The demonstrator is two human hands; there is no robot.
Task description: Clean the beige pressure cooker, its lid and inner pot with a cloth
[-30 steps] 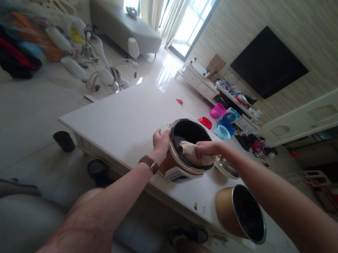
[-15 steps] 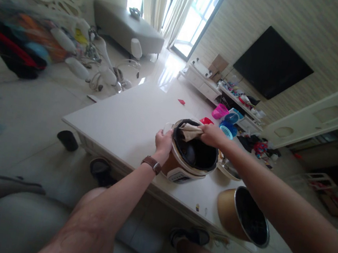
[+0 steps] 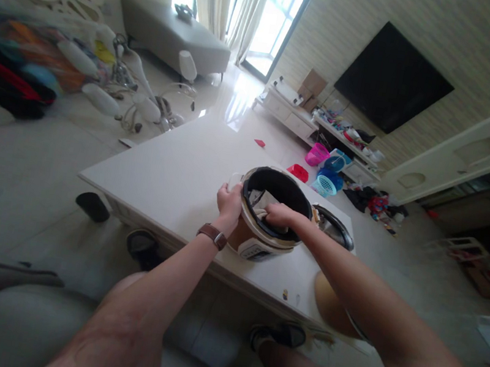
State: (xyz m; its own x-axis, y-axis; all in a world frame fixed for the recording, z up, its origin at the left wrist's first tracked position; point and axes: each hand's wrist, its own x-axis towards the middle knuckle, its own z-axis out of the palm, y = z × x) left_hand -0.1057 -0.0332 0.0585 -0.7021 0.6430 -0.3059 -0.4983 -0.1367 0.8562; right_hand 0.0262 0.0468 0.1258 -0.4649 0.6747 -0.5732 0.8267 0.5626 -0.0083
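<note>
A brown and white rice cooker (image 3: 259, 241) with a black inside stands open on the white table (image 3: 180, 179). My left hand (image 3: 229, 201) grips its left rim. My right hand (image 3: 281, 215) is inside the cooker, closed on a beige cloth (image 3: 261, 201) pressed against the inner wall. The cooker's lid (image 3: 335, 226) lies just right of it. A gold inner pot (image 3: 332, 306) sits near the table's front right corner, partly hidden behind my right forearm.
My bare knees are below the table's near edge. Dark slippers (image 3: 92, 206) lie on the floor under the table. Coloured baskets (image 3: 321, 171) and clutter sit by a low TV stand (image 3: 292, 120) beyond. A grey bench (image 3: 170, 35) stands by the window.
My right hand has moved the cloth from the cooker's near rim to its far side and then down inside. My left hand kept its hold on the rim.
</note>
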